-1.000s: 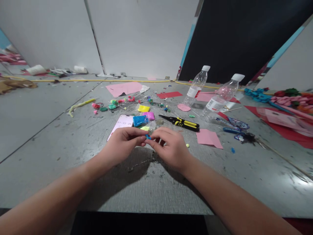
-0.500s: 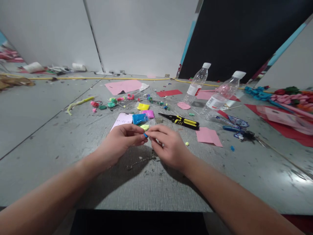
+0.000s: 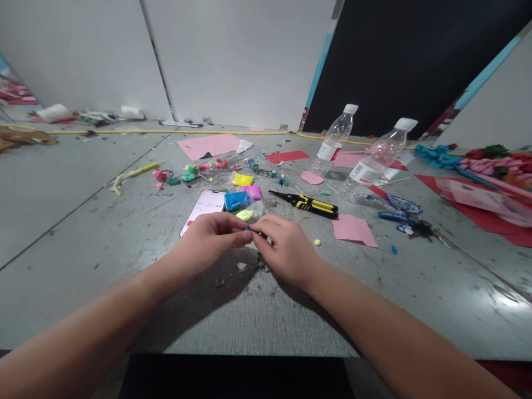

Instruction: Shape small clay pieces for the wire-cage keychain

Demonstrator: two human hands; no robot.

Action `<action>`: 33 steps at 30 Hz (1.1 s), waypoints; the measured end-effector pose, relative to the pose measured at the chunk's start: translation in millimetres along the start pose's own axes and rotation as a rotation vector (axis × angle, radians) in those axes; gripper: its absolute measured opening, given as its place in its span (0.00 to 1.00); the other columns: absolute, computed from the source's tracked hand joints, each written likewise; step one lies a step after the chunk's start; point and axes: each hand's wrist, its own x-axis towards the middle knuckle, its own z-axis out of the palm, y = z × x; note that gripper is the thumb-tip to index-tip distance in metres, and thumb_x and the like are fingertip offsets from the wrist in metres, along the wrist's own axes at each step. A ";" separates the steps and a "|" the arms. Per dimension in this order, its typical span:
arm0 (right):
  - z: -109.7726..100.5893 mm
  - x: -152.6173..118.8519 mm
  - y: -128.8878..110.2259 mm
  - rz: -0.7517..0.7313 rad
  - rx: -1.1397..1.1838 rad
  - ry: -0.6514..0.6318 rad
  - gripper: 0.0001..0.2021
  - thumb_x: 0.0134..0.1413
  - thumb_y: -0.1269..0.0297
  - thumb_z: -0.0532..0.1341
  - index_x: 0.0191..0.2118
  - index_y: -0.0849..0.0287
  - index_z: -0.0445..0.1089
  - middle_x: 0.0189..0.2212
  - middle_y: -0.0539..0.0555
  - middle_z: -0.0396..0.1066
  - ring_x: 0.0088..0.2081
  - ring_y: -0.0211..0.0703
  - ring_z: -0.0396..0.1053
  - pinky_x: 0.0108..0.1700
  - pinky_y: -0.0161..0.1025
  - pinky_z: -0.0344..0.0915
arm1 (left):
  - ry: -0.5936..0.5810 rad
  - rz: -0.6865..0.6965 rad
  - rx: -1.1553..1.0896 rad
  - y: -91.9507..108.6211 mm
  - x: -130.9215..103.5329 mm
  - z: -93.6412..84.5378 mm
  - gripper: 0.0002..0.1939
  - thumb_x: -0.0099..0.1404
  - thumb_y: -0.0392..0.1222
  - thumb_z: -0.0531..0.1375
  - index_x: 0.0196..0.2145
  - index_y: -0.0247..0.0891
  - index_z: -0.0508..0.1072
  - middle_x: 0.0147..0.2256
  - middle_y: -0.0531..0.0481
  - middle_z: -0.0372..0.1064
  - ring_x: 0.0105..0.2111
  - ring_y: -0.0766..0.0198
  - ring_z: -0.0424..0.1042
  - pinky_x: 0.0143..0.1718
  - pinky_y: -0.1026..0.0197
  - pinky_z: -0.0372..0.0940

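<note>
A tiny lump of blue modelling clay (image 3: 247, 229) shows between the fingertips of both hands, mostly covered by them. My left hand (image 3: 214, 235) pinches it from the left, thumb below and fingers above. From the right, my right hand (image 3: 286, 244) closes its thumb and fingers on the same lump. Just beyond the hands lie packets of blue clay (image 3: 236, 200), magenta clay (image 3: 251, 192), yellow clay (image 3: 243, 180) and lime clay (image 3: 244, 214). A twisted wire chain (image 3: 236, 274) rests on the table below the hands.
A phone (image 3: 203, 209) lies left of the packets. Black and yellow pliers (image 3: 307, 204) and a pink paper square (image 3: 354, 230) lie to the right. Behind them stand two plastic bottles (image 3: 336, 138). Colourful clay pieces (image 3: 189, 175) and a pink sheet (image 3: 210, 146) are farther back.
My fingertips have drawn closer together over the blue clay, so less of it shows. The right hand's fingers have curled in, and more of the phone is visible.
</note>
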 end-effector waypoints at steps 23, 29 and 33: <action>-6.4 2.0 -6.6 -0.038 0.049 0.120 0.07 0.70 0.71 0.61 0.38 0.59 0.74 0.34 0.55 0.77 0.37 0.44 0.73 0.39 0.41 0.70 | -0.067 0.018 -0.005 6.5 -2.1 0.6 0.12 0.53 0.48 0.78 0.30 0.39 0.85 0.29 0.49 0.83 0.31 0.62 0.79 0.36 0.60 0.74; -4.2 3.8 -14.5 0.132 0.347 0.101 0.06 0.67 0.70 0.63 0.37 0.56 0.76 0.34 0.52 0.78 0.37 0.42 0.74 0.31 0.36 0.66 | -0.003 0.021 0.011 3.1 0.2 -0.7 0.13 0.54 0.50 0.78 0.27 0.40 0.84 0.25 0.51 0.77 0.27 0.64 0.72 0.28 0.63 0.67; -1.4 3.8 -13.1 0.257 0.395 0.124 0.03 0.61 0.68 0.68 0.34 0.55 0.76 0.34 0.52 0.78 0.35 0.42 0.74 0.29 0.35 0.66 | -0.056 0.002 -0.051 1.9 -1.0 0.7 0.10 0.54 0.48 0.77 0.30 0.39 0.86 0.31 0.47 0.81 0.30 0.62 0.75 0.35 0.60 0.71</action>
